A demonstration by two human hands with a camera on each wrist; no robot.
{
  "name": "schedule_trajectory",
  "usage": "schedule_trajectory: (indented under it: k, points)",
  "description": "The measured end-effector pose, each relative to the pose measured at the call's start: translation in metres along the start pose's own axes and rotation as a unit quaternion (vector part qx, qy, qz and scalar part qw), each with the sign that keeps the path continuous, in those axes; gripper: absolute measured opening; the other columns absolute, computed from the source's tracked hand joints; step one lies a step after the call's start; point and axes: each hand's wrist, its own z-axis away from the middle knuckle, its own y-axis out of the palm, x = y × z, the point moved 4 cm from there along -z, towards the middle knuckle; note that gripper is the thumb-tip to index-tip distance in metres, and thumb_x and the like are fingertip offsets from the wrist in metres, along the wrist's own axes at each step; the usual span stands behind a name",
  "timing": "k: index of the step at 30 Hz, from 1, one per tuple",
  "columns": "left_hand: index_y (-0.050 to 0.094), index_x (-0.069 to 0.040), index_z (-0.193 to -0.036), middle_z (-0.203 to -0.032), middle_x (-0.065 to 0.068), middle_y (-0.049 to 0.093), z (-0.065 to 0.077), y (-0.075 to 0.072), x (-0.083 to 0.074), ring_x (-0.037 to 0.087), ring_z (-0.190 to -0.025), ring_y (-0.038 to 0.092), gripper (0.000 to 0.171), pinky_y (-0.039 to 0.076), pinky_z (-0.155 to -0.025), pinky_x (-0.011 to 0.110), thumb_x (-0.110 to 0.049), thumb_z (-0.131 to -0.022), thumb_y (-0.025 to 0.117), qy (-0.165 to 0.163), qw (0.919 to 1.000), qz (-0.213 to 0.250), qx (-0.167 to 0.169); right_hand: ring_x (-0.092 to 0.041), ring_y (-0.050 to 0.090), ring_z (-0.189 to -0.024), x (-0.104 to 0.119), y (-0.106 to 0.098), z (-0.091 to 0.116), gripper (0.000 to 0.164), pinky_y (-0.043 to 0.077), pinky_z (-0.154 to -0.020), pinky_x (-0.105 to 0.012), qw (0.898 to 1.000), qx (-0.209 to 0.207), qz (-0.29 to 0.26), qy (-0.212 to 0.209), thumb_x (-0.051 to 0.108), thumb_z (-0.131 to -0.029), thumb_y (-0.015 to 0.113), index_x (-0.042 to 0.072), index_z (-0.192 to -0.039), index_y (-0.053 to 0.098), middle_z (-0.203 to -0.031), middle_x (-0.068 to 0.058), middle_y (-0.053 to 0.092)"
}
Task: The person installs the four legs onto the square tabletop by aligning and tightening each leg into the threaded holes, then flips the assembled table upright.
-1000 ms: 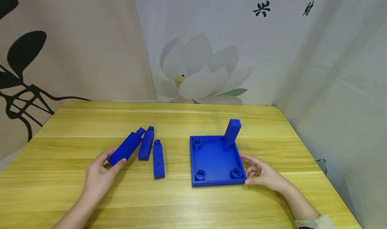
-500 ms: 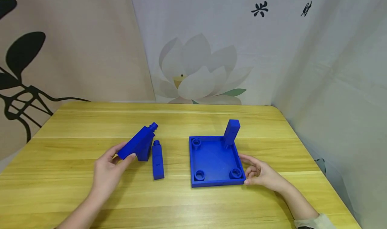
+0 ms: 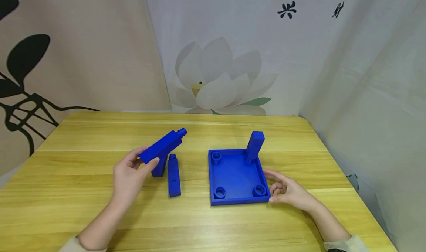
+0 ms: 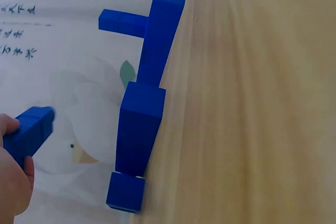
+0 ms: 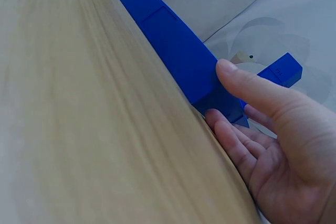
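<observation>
My left hand (image 3: 128,178) pinches a blue square leg (image 3: 162,145) with a narrow threaded end, held raised and tilted, that end pointing up and to the right. Beneath it lies a second blue leg (image 3: 159,169), partly hidden. A third blue leg (image 3: 174,180) lies just right of that. My right hand (image 3: 289,193) holds the near right corner of a blue square base (image 3: 237,176), thumb at the corner and fingers along its right side. One leg (image 3: 255,145) stands upright at the base's far right corner; round sockets show at the other corners.
Everything lies on a wooden table (image 3: 193,222). A printed curtain (image 3: 226,74) hangs behind the table's far edge, and another pale cloth (image 3: 369,96) hangs along the right side.
My left hand has carried its leg to the right and away from me, passing over the second leg. The right hand and the base have stayed in place.
</observation>
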Motion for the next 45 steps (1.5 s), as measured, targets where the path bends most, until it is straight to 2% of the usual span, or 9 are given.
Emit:
schedule_trajectory:
  k: [5,10,19,25,31,38,45]
  points:
    - [0.065,0.001,-0.117,-0.104,0.007,0.065,-0.006,0.009,-0.002,0.007,-0.090,0.062,0.037,0.049,-0.083,0.015,-0.007,-0.082,0.076,0.009,0.9997,0.016,0.013,-0.015,0.060,-0.086,0.000,-0.001,0.000,0.084,0.053,-0.074,-0.027,1.000,0.001,0.002,0.001,0.002,-0.079,0.077,-0.002,-0.148,0.028,-0.145,-0.031,0.031]
    - [0.065,0.001,-0.116,-0.104,0.009,0.065,-0.013,0.019,-0.007,0.012,-0.089,0.062,0.036,0.050,-0.082,0.017,-0.007,-0.082,0.076,0.020,0.9989,0.037,0.021,-0.015,0.060,-0.085,0.001,-0.001,0.000,0.083,0.053,-0.074,-0.027,1.000,0.001,0.007,-0.009,0.001,-0.079,0.076,-0.003,-0.147,0.028,-0.144,-0.033,0.031]
    - [0.062,-0.002,-0.121,-0.105,0.008,0.064,-0.022,0.039,-0.018,0.016,-0.085,0.062,0.039,0.054,-0.071,0.021,-0.008,-0.085,0.074,0.027,0.9956,0.077,0.046,-0.016,0.060,-0.085,-0.001,-0.001,-0.001,0.084,0.053,-0.074,-0.027,1.000,-0.003,0.006,0.005,0.002,-0.079,0.077,-0.001,-0.148,0.028,-0.145,-0.030,0.032]
    - [0.063,-0.003,-0.120,-0.096,0.007,0.064,-0.026,0.052,-0.025,0.018,-0.081,0.062,0.040,0.052,-0.066,0.021,-0.008,-0.082,0.077,0.040,0.9938,0.094,0.042,-0.015,0.060,-0.085,0.000,0.000,0.000,0.084,0.053,-0.073,-0.027,1.000,-0.003,0.008,0.003,0.003,-0.079,0.077,-0.001,-0.148,0.029,-0.145,-0.031,0.032]
    - [0.062,-0.005,-0.119,-0.093,0.006,0.065,-0.031,0.067,-0.031,0.020,-0.083,0.059,0.041,0.051,-0.071,0.023,-0.007,-0.081,0.077,0.063,0.9908,0.107,0.054,-0.015,0.060,-0.085,0.000,0.000,0.000,0.084,0.053,-0.073,-0.027,1.000,-0.002,0.010,-0.001,0.002,-0.079,0.076,-0.002,-0.148,0.028,-0.145,-0.031,0.032]
    - [0.057,-0.004,-0.117,-0.094,0.006,0.068,-0.035,0.083,-0.037,0.022,-0.081,0.056,0.042,0.048,-0.074,0.027,-0.005,-0.080,0.077,0.066,0.9858,0.142,0.061,-0.015,0.060,-0.086,-0.001,-0.001,0.000,0.084,0.053,-0.073,-0.027,1.000,0.000,0.009,-0.004,0.002,-0.079,0.076,-0.003,-0.147,0.028,-0.145,-0.031,0.031]
    - [0.059,-0.007,-0.120,-0.095,0.008,0.066,-0.039,0.098,-0.043,0.022,-0.083,0.054,0.041,0.045,-0.072,0.032,-0.011,-0.083,0.077,0.063,0.9878,0.122,0.073,-0.016,0.059,-0.086,-0.001,-0.001,0.000,0.084,0.053,-0.073,-0.028,1.000,-0.004,0.008,0.005,0.002,-0.079,0.077,-0.002,-0.147,0.028,-0.144,-0.030,0.032]
